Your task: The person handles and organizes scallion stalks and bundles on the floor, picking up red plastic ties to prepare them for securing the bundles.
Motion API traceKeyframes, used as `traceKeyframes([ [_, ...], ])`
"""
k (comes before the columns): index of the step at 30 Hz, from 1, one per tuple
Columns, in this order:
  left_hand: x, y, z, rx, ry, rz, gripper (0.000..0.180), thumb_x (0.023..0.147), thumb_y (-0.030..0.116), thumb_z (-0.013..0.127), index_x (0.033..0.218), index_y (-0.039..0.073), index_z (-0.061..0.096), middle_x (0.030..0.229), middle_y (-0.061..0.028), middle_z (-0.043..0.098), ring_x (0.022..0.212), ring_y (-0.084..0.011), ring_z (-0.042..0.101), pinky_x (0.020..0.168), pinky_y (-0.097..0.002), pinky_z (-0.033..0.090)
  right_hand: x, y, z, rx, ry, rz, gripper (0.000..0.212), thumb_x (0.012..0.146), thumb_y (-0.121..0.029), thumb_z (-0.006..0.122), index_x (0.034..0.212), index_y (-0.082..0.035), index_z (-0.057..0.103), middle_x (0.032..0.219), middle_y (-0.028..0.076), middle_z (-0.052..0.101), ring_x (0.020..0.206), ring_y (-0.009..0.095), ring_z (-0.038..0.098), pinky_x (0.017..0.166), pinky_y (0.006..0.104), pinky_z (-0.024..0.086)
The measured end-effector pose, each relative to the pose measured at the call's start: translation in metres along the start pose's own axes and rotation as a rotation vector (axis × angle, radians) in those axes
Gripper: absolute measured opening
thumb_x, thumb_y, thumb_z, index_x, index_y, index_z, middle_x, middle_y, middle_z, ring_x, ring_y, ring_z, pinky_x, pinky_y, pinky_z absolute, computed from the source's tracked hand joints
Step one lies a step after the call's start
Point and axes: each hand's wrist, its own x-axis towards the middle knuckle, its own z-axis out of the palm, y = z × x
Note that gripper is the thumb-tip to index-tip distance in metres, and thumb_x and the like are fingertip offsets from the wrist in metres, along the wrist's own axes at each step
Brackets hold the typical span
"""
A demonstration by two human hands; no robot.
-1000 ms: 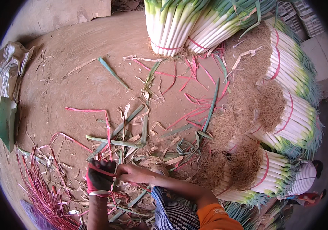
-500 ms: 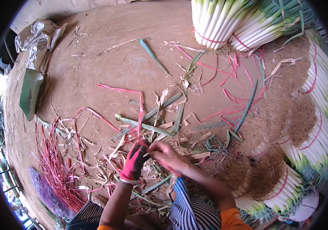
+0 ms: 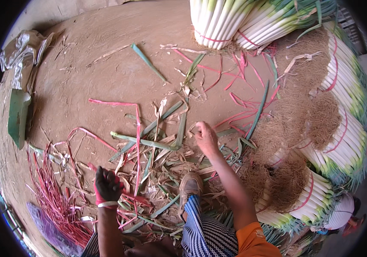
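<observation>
My left hand (image 3: 107, 185), in a red glove with a black palm, is closed over the littered ground. A blurred red plastic strip (image 3: 137, 198) trails from it to the right. My bare right hand (image 3: 206, 138) is raised to the right, its fingers curled into a fist; whether anything is inside is hidden. Below the right hand is a shoe (image 3: 191, 187), beside cut green leaves and dry husks (image 3: 166, 165). A long red strip (image 3: 139, 141) lies on the ground between the hands.
Tied bundles of long green onions (image 3: 335, 141) line the right side, roots inward. More bundles (image 3: 215, 25) stand at the far right. Red strips (image 3: 61, 192) are heaped at left near a purple plastic sheet (image 3: 48, 225). Beyond lie a green sheet-like piece (image 3: 17, 118) and silvery plastic (image 3: 25, 49).
My hands, close together before, have parted. The left moved left and down with the red strip; the right moved up and right. The whole view has shifted slightly.
</observation>
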Motion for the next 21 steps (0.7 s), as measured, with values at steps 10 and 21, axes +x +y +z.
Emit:
traceKeyframes([
  [10, -0.011, -0.05, -0.029, 0.073, 0.077, -0.117, 0.033, 0.092, 0.041, 0.044, 0.068, 0.018, 0.046, 0.055, 0.002, 0.043, 0.038, -0.0123, 0.034, 0.034, -0.0271, 0.027, 0.026, 0.057, -0.016, -0.711, -0.124, 0.024, 0.015, 0.072, -0.016, 0.062, 0.084, -0.008, 0.059, 0.1, 0.011, 0.05, 0.097, 0.027, 0.052, 0.08, 0.0424, 0.041],
  [21, -0.01, -0.054, -0.014, 0.378, 0.028, -0.089, 0.031, 0.092, 0.043, 0.046, 0.085, 0.012, 0.048, 0.06, 0.0008, 0.045, 0.038, -0.0077, 0.033, 0.034, -0.0216, 0.027, 0.0, -0.112, 0.025, 0.509, -0.039, -0.206, 0.006, 0.09, -0.007, 0.046, 0.087, -0.009, 0.041, 0.068, 0.003, 0.049, 0.051, 0.01, 0.046, 0.039, 0.0222, 0.038],
])
